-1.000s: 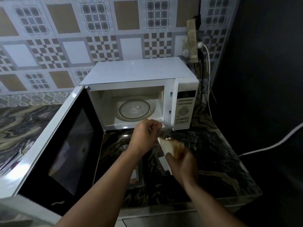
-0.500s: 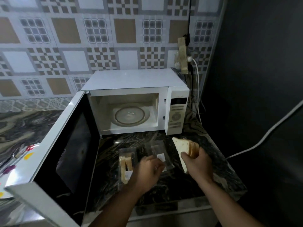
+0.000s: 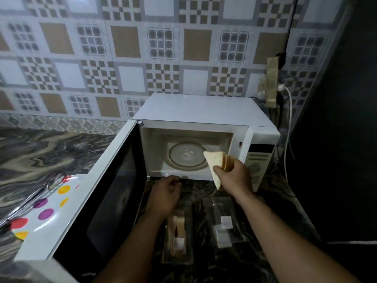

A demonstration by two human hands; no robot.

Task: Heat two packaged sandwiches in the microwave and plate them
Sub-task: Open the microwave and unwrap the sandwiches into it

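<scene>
The white microwave (image 3: 204, 108) stands open, its door (image 3: 98, 190) swung out to the left and its glass turntable (image 3: 184, 155) bare. My right hand (image 3: 234, 176) holds an unwrapped triangular sandwich (image 3: 216, 163) just in front of the cavity's right side. My left hand (image 3: 165, 194) hovers with curled fingers, holding nothing, below the microwave's front edge. On the dark counter beneath my arms lie a packaged sandwich (image 3: 178, 231) in clear wrap and an empty clear package (image 3: 224, 221) to its right.
A white plate with coloured dots (image 3: 44, 209) sits on the marble counter (image 3: 40, 152) left of the door, with a utensil beside it. A wall socket with plugs and white cables (image 3: 287, 119) hangs right of the microwave. A dark wall bounds the right side.
My right hand has raised the bare sandwich up to the microwave opening. My left hand has let go of the empty package and lifted from the counter. The view has shifted right.
</scene>
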